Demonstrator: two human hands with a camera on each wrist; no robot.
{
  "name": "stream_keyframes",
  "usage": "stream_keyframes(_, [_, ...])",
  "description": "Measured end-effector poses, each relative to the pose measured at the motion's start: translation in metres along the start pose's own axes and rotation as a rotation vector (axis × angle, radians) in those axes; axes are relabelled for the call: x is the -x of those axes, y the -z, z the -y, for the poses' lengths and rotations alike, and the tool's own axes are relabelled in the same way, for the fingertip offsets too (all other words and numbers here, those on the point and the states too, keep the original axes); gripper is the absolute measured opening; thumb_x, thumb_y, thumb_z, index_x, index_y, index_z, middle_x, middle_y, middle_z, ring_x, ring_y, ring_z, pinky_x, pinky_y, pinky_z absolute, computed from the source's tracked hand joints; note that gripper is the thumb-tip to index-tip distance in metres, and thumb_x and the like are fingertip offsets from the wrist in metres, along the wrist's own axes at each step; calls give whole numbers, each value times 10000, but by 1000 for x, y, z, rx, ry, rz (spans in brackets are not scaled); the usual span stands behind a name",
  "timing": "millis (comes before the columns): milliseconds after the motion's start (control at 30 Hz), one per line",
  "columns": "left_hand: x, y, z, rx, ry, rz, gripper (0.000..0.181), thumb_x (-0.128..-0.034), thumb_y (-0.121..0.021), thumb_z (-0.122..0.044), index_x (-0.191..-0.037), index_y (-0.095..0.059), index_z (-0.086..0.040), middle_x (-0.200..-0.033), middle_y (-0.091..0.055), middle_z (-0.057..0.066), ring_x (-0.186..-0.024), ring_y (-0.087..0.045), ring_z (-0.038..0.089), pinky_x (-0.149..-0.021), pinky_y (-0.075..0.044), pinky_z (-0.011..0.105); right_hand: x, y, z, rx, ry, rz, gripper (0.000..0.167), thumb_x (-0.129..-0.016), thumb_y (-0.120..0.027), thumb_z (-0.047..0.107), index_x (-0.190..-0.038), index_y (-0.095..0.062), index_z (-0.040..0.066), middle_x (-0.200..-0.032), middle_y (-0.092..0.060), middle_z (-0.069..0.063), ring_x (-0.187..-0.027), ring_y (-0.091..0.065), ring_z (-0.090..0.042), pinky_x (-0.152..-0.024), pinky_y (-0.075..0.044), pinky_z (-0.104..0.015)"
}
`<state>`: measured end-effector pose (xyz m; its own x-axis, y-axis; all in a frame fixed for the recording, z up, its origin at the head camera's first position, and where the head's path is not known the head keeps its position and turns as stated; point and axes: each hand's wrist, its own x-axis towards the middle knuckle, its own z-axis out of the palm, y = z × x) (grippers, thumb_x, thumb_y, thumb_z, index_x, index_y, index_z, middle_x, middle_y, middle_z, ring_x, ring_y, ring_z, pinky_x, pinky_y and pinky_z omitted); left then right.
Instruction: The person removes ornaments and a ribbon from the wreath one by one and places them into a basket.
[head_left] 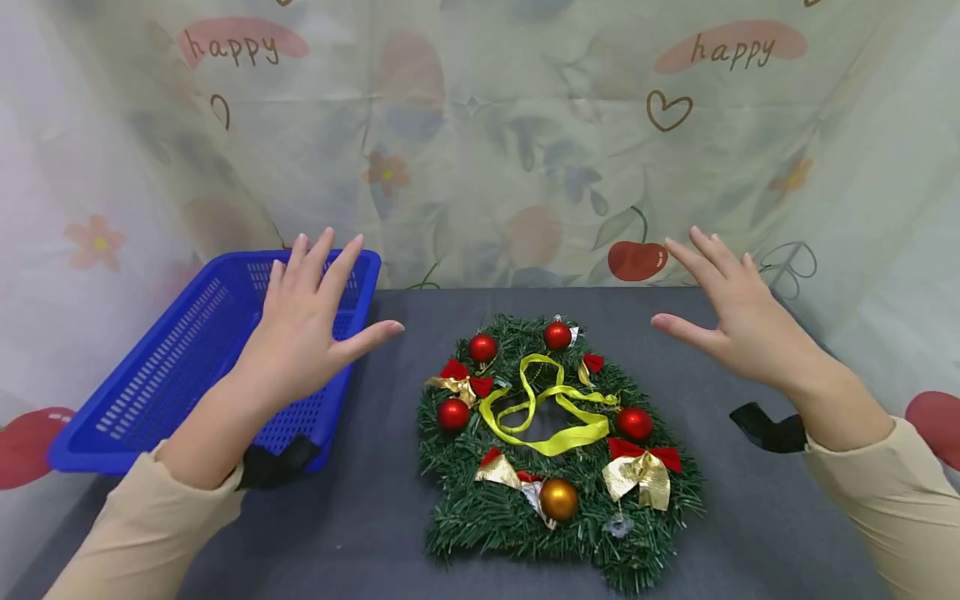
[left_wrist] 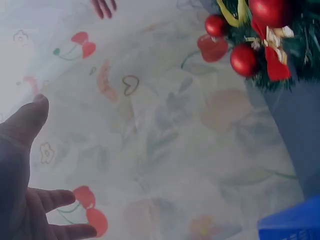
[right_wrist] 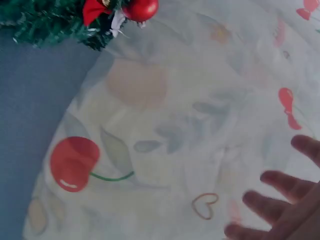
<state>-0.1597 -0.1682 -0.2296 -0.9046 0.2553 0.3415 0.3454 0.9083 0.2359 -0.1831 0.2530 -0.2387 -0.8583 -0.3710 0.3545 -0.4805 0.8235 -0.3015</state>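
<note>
A green tinsel wreath (head_left: 468, 529) lies on the dark grey tabletop (head_left: 375, 517), trimmed with several red baubles (head_left: 635, 423), an orange-gold bauble (head_left: 558, 499) and red-and-gold bows (head_left: 637, 475). Across its middle a loose yellow ribbon (head_left: 573, 437) trails in loops. My left hand (head_left: 296, 333) is raised with fingers spread, in front of a blue plastic basket (head_left: 90, 461) in the head view. On the wreath's other side my right hand (head_left: 738, 321) is also raised, fingers apart. Neither hand holds anything. Both wrist views show the wreath's edge well away from the fingers.
The basket has slotted sides and stands at the left of the table. Behind the table hangs a printed cloth (head_left: 480, 150) with cherries, hearts and the word "happy", and similar cloth closes off both sides. Black straps (head_left: 765, 429) are on both wrists.
</note>
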Motion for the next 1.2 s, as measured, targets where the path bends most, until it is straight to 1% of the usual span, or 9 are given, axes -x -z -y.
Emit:
stream_keyframes(67, [6,2,-3,83,-18,26,852,-863,-526,-590,-1513,-109,-229,-1578,-69,145,-1456,15,380,-1133,-44,617,7,1,-5,-91,-6,23,749,-872,-653,285,-1485,-223,294,-1573,-136,-116,-1434,-123,-402,-1071,-123,-673])
stream_keyframes(167, [14,-3,-9,193,-35,87,799,-885,-512,-562,-1507,-127,-242,-1580,-85,110,-1462,-34,352,-1119,-130,619,15,-4,-14,-179,17,57,711,-879,-646,211,-1477,-263,247,-1539,-222,-145,-1392,-212,-409,-990,-232,-671])
stream_keyframes(300, [24,-19,-16,280,-54,156,751,-896,-516,-536,-1496,-177,-239,-1565,-152,87,-1440,-173,333,-1079,-257,607,23,-19,-24,-222,29,121,648,-880,-642,185,-1448,-330,198,-1463,-355,-135,-1302,-358,-374,-968,-311,-581])
stream_keyframes(467, [37,-42,-28,360,-104,195,677,-899,-542,-495,-1456,-288,-208,-1505,-292,63,-1386,-318,278,-1053,-356,537,31,-37,-36,-306,-8,245,598,-896,-624,188,-1428,-352,206,-1451,-376,-104,-1259,-429,-333,-986,-348,-554])
stream_keyframes(600, [42,-57,-33,424,-112,215,622,-898,-553,-480,-1419,-350,-210,-1450,-367,37,-1339,-389,246,-1035,-393,489,36,-47,-45,-348,-29,309,590,-905,-612,201,-1430,-343,217,-1458,-375,-107,-1259,-443,-337,-987,-387,-528])
stream_keyframes(733, [45,-71,-34,470,-95,232,585,-895,-563,-472,-1382,-400,-193,-1406,-408,29,-1302,-429,235,-1021,-408,475,42,-57,-50,-406,-34,383,597,-904,-611,200,-1433,-335,218,-1460,-369,-131,-1265,-437,-379,-980,-407,-541])
stream_keyframes(900, [47,-85,-33,508,-61,254,581,-891,-565,-479,-1374,-418,-190,-1395,-415,25,-1304,-422,229,-1022,-402,494,48,-71,-55,-490,-20,463,627,-892,-621,170,-1439,-318,116,-1462,-343,-205,-1250,-414,-432,-973,-405,-562])
stream_keyframes(1033, [47,-97,-31,528,-59,239,568,-900,-569,-448,-1369,-436,-158,-1379,-432,40,-1293,-434,242,-1017,-401,507,51,-79,-57,-547,-29,513,656,-885,-623,148,-1444,-290,68,-1466,-321,-227,-1265,-389,-488,-975,-386,-596])
stream_keyframes(1200, [47,-110,-26,538,-64,199,535,-903,-587,-396,-1351,-463,-131,-1353,-459,58,-1277,-452,251,-1016,-405,503,52,-85,-58,-576,-21,553,688,-868,-642,143,-1445,-276,59,-1471,-287,-255,-1272,-357,-532,-970,-356,-643])
